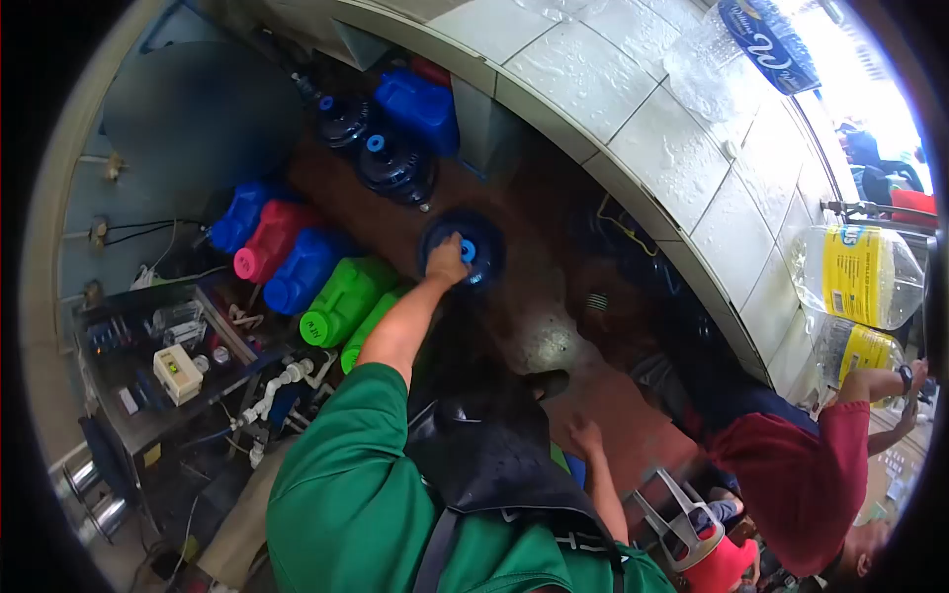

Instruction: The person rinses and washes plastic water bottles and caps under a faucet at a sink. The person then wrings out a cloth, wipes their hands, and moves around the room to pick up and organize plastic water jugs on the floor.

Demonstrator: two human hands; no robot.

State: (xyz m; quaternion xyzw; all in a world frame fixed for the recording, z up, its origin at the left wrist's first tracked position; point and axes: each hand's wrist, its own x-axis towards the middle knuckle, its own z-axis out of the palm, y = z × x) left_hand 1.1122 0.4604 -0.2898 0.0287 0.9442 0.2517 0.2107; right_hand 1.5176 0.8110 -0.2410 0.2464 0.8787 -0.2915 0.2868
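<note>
My left hand [449,260] reaches forward and down to a large round blue water jug [487,265] on the floor. Its fingers are closed around the neck, beside the light-blue cap [468,250]. My right hand [586,437] hangs low by my black apron [484,450], with its fingers loosely apart and nothing visible in them. Two more round water jugs [397,170] with blue caps stand upright just beyond the held one.
Blue, red and green plastic containers [348,299] line the left, near a cluttered metal workbench [148,435]. A wet tiled counter [682,148] curves along the right, bearing clear bottles [858,277]. Another person in a maroon shirt [791,474] stands at right, near a stool [682,519].
</note>
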